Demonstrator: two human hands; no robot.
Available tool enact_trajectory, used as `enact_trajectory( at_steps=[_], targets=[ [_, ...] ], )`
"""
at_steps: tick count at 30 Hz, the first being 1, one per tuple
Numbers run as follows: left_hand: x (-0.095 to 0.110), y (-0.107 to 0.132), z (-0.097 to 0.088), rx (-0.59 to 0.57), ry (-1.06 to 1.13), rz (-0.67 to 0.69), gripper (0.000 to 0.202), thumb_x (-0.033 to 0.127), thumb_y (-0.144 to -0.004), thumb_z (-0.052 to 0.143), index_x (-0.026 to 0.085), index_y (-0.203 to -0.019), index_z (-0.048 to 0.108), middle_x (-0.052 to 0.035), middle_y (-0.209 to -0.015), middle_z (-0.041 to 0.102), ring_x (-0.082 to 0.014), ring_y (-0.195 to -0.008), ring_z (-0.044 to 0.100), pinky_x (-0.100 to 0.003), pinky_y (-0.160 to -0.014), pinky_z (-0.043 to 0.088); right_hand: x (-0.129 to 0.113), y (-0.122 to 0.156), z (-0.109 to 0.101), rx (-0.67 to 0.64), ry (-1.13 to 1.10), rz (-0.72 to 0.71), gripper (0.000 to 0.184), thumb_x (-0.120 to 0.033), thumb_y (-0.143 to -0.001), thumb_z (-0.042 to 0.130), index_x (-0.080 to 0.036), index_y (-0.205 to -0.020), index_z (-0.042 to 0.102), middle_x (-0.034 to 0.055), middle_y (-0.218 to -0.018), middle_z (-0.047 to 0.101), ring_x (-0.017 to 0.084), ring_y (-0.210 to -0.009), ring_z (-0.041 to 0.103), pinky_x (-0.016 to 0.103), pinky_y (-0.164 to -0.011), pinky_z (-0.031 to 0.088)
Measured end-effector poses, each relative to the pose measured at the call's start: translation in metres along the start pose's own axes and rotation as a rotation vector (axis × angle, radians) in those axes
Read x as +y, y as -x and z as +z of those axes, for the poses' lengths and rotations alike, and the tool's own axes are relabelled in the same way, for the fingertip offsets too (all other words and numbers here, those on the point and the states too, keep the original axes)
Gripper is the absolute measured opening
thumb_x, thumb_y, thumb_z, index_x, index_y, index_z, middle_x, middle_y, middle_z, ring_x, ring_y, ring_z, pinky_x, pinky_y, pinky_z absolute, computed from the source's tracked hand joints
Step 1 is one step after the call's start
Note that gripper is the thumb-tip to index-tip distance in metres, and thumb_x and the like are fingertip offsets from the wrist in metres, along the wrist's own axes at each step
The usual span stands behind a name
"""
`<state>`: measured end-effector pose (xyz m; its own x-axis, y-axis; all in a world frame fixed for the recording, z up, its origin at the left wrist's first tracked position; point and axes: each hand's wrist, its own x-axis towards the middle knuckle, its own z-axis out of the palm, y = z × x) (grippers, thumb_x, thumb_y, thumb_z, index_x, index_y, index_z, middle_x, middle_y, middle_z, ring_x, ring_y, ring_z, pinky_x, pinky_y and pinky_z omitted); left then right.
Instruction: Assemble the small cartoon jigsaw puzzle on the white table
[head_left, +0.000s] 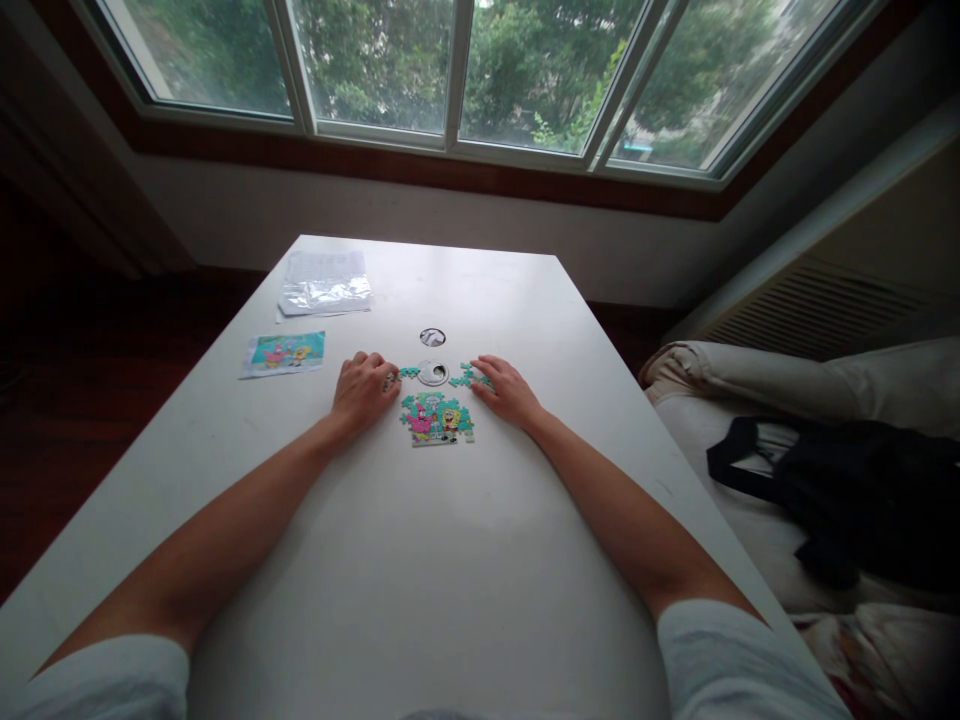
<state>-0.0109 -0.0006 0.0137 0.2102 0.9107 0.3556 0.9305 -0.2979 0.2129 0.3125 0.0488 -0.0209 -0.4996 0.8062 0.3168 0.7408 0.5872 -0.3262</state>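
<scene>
- Head view: a white rectangular surface [450, 560] carries a small cardboard jigsaw block [437, 418], teal with pink and yellow cartoon figures. It lies mid-surface, between the two hands.
- Progress, as a judgement: the lower part is joined into one block with a ragged upper edge. Two short runs of pieces lie unjoined just above it, so the build is part done. Single pieces are too small to count.
- The left teal strip [409, 373] and the right teal strip [469, 376] flank a round silver grommet [433, 373].
- Left hand [364, 388]: grip curled, fingertips at the left teal strip. I cannot tell whether it pinches it.
- Right hand [506, 390]: grip spread, fingers laid flat on the right teal strip.
- Counts:
  - Joined block 1, loose strips 2, grommet 1.
  - Round silver cap [432, 337] 1.
  - Printed cartoon picture card [283, 353] 1.
  - Clear crinkled plastic bag [325, 283] 1.
  - Black fabric bag [832, 500] 1, off the surface on a pale couch [720, 380].
</scene>
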Motion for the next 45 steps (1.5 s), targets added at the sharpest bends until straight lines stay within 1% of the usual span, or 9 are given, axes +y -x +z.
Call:
enact_trajectory(
  at_steps=[6, 14, 20, 25, 31, 34, 37, 41, 45],
  targets=[
    [-0.002, -0.001, 0.002, -0.016, 0.016, 0.029, 0.020, 0.032, -0.092, 0.059, 0.024, -0.098, 0.076, -0.0103, -0.104, 0.069, -0.0303, -0.105, 0.055, -0.047, -0.093, 0.043, -0.003, 0.000, -0.003, -0.008, 0.006, -0.002, 0.048, -0.045, -0.101, 0.053, -0.022, -0.144, 0.057, 0.0141, -0.149, 0.055, 0.030, -0.140, 0.049, 0.050, -0.118, 0.041],
    [-0.002, -0.001, 0.004, -0.019, 0.070, 0.025, 0.018, 0.031, -0.090, 0.060, 0.024, -0.097, 0.075, -0.0098, -0.104, 0.069, -0.0301, -0.105, 0.055, -0.047, -0.093, 0.044, -0.003, 0.000, -0.003, -0.012, -0.009, 0.004, 0.048, -0.045, -0.101, 0.054, -0.024, -0.144, 0.057, 0.0136, -0.149, 0.055, 0.030, -0.141, 0.048, 0.051, -0.119, 0.041],
    [0.000, -0.001, 0.005, -0.027, 0.087, 0.033, 0.012, 0.025, -0.084, 0.063, 0.023, -0.094, 0.070, -0.0097, -0.104, 0.069, -0.0309, -0.104, 0.056, -0.047, -0.091, 0.045, -0.003, 0.000, -0.003, -0.005, -0.007, 0.004, 0.048, -0.045, -0.101, 0.054, -0.025, -0.144, 0.057, 0.0129, -0.150, 0.055, 0.030, -0.141, 0.048, 0.052, -0.119, 0.041],
    [0.003, 0.000, 0.003, -0.009, 0.121, 0.068, 0.010, 0.020, -0.087, 0.060, 0.023, -0.094, 0.067, -0.0073, -0.098, 0.071, -0.0278, -0.098, 0.058, -0.045, -0.092, 0.044, -0.002, 0.001, -0.002, -0.006, -0.005, 0.008, 0.047, -0.045, -0.101, 0.054, -0.026, -0.144, 0.057, 0.0120, -0.149, 0.055, 0.029, -0.141, 0.048, 0.051, -0.118, 0.042],
    [0.007, 0.000, 0.002, 0.031, 0.265, 0.115, 0.022, 0.024, -0.096, 0.054, 0.024, -0.111, 0.071, -0.0056, -0.098, 0.073, -0.0222, -0.091, 0.064, -0.039, -0.089, 0.048, -0.005, 0.001, -0.006, 0.061, -0.010, 0.012, 0.043, -0.041, -0.100, 0.056, -0.023, -0.139, 0.061, 0.0124, -0.146, 0.058, 0.029, -0.139, 0.050, 0.051, -0.118, 0.041],
    [0.013, 0.000, 0.001, 0.049, 0.429, 0.092, 0.020, 0.025, -0.095, 0.054, 0.023, -0.101, 0.072, -0.0049, -0.098, 0.073, -0.0181, -0.086, 0.066, -0.033, -0.082, 0.051, -0.013, 0.001, -0.011, 0.117, -0.031, -0.015, 0.037, -0.041, -0.102, 0.054, -0.026, -0.133, 0.066, 0.0097, -0.142, 0.062, 0.028, -0.137, 0.052, 0.052, -0.117, 0.041],
    [0.022, 0.001, 0.001, 0.077, 0.608, 0.029, 0.015, 0.028, -0.092, 0.058, 0.022, -0.094, 0.071, -0.0031, -0.093, 0.075, -0.0164, -0.081, 0.067, -0.031, -0.081, 0.052, -0.030, 0.001, -0.016, 0.159, -0.107, -0.066, 0.031, -0.042, -0.102, 0.053, -0.028, -0.124, 0.071, 0.0073, -0.133, 0.068, 0.027, -0.132, 0.056, 0.051, -0.114, 0.043],
    [0.037, 0.003, 0.005, 0.052, 0.861, -0.112, 0.017, 0.035, -0.087, 0.065, 0.021, -0.092, 0.071, -0.0024, -0.088, 0.076, -0.0165, -0.079, 0.067, -0.031, -0.077, 0.053, -0.057, 0.004, -0.022, 0.141, -0.236, -0.084, 0.029, -0.047, -0.102, 0.055, -0.028, -0.110, 0.075, 0.0074, -0.114, 0.075, 0.026, -0.110, 0.066, 0.046, -0.101, 0.052],
    [0.050, 0.007, 0.006, 0.007, 0.900, -0.139, 0.018, 0.037, -0.085, 0.069, 0.020, -0.088, 0.073, -0.0032, -0.089, 0.075, -0.0169, -0.079, 0.066, -0.030, -0.073, 0.051, -0.075, 0.006, -0.024, 0.105, -0.358, -0.124, 0.029, -0.050, -0.100, 0.058, -0.026, -0.103, 0.074, 0.0067, -0.101, 0.076, 0.023, -0.097, 0.068, 0.040, -0.090, 0.055]
  ],
)
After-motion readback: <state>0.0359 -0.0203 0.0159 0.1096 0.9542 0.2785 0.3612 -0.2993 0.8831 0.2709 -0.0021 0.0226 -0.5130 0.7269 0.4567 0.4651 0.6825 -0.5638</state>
